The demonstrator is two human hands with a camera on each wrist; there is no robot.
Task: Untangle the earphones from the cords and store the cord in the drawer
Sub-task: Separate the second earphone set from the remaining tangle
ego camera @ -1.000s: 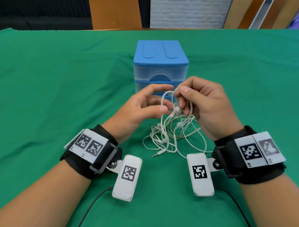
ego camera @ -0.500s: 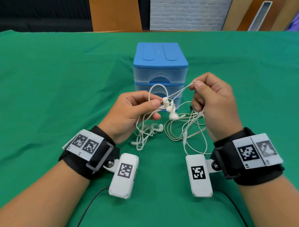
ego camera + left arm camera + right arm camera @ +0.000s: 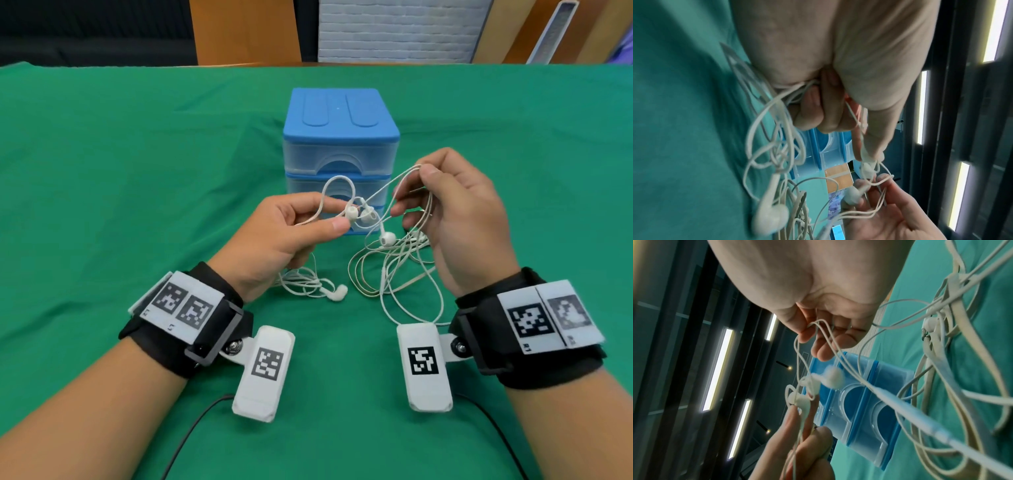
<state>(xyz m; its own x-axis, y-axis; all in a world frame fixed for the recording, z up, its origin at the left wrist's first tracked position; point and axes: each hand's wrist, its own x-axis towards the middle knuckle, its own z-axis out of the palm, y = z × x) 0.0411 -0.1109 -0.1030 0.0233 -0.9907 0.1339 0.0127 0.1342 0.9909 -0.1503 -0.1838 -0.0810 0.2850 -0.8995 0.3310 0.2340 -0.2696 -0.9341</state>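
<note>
Left hand (image 3: 274, 236): thumb and forefinger pinch a white lead just behind an earbud (image 3: 351, 213), and the lower fingers are curled on a bunch of loops that trail to the cloth below. Right hand (image 3: 459, 219): thumb and forefinger pinch a doubled lead at its highest point, the remaining fingers half-curled with several strands running through them. Between the two pinches the leads run taut and cross at a small knot with a second earbud (image 3: 368, 216) in it; a third earbud (image 3: 387, 238) hangs just below. The rest of the earphones (image 3: 394, 274) and cords lie heaped on the green tablecloth (image 3: 102, 171) near its middle, a loose earbud (image 3: 337, 293) beside the left wrist. The drawer unit (image 3: 340, 137) stands just behind the hands, toward the far edge, all its drawers closed as far as can be seen. Judgement: separation is in progress and nothing is ready for storage. Risks: pulling the hands further apart while the crossing is under tension would likely tighten the knot rather than free it; strain on the thin lead at the earbud stem could damage it; the hanging loops may drag the heap and form new snags. Pose: both hands are raised clear of the cloth with palms turned inward, the right slightly higher than the left, and both forearms come in from the near edge.
</note>
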